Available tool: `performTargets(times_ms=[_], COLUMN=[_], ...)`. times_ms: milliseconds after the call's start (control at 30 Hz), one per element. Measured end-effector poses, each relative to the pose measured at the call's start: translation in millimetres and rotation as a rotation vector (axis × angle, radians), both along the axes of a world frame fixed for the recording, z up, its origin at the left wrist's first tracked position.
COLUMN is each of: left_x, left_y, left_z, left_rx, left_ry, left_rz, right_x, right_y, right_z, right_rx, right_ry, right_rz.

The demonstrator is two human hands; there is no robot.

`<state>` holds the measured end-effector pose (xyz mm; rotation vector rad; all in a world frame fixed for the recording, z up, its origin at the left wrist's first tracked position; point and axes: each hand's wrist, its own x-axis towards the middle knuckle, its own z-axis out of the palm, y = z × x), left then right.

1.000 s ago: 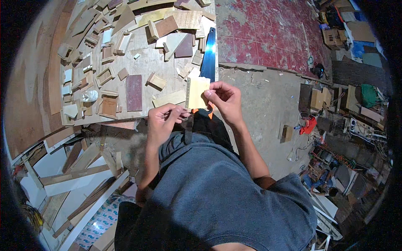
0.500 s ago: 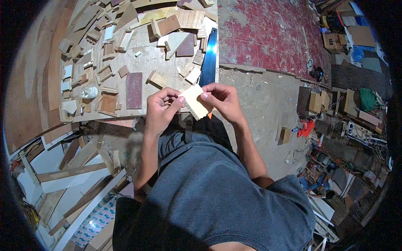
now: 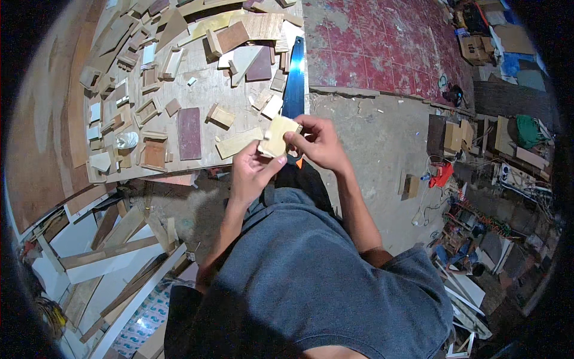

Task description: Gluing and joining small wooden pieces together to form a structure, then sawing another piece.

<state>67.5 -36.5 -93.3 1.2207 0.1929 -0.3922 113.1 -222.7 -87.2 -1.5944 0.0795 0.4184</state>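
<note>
"Where's your pale wood piece (image 3: pixel 276 133)?"
"Gripped between the fingers of your 2 hands (image 3: pixel 250 178), near the saw (image 3: pixel 293 88). Left of the saw, wood scraps (image 3: pixel 233 37) litter your surface (image 3: pixel 202 93); right of it, worn red tiles (image 3: pixel 382 57)."

The held wooden piece (image 3: pixel 277 135) looks pale yellow from here, nearly cream. Worktop (image 3: pixel 200 99) is more of a washed-out tan, with a dull maroon slab (image 3: pixel 189 133) by its front edge and a saw blade (image 3: pixel 293 84) gleaming blue along the right edge. Tee (image 3: pixel 335 269) is plain charcoal. Floor tiles (image 3: pixel 382 48) past that edge: red grid, blotched grey. Plastic sheet (image 3: pixel 143 326) off the front-left corner has teal marks repeating over white.
</note>
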Motion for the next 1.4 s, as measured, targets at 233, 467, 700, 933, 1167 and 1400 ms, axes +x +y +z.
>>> performTargets(times_ms=[233, 467, 700, 933, 1167, 1400], left_x=[-1.3, 0.2, 6.5, 6.9, 15.1, 27.1], left_y=[2.5, -7.6, -15.5, -23.4, -37.3, -81.4], left_z=[-41.7, -43.8, -19.3, -11.5, -41.0, -192.2], left_rx=[0.078, 0.018, 0.020, 0.083, 0.098, 0.408], left_ry=[0.024, 0.154, 0.115, 0.051, 0.025, 0.080], left_rz=[-0.056, 0.174, 0.188, 0.139, 0.025, -0.176], right_x=[3.6, -28.4, -89.3, -91.4, -110.4, -135.7], right_y=[-17.2, -48.5, -23.1, -18.2, -54.6, -78.5], right_z=[-17.0, -178.8, -253.6, -251.1, -218.3, -159.1], right_rx=[-0.231, -0.712, -1.090, -1.096, -0.834, -0.634], right_ry=[-0.080, 0.043, -0.217, -0.383, -0.629, -0.664], right_rz=[0.419, 0.398, 0.490, 0.414, -0.114, -0.283])
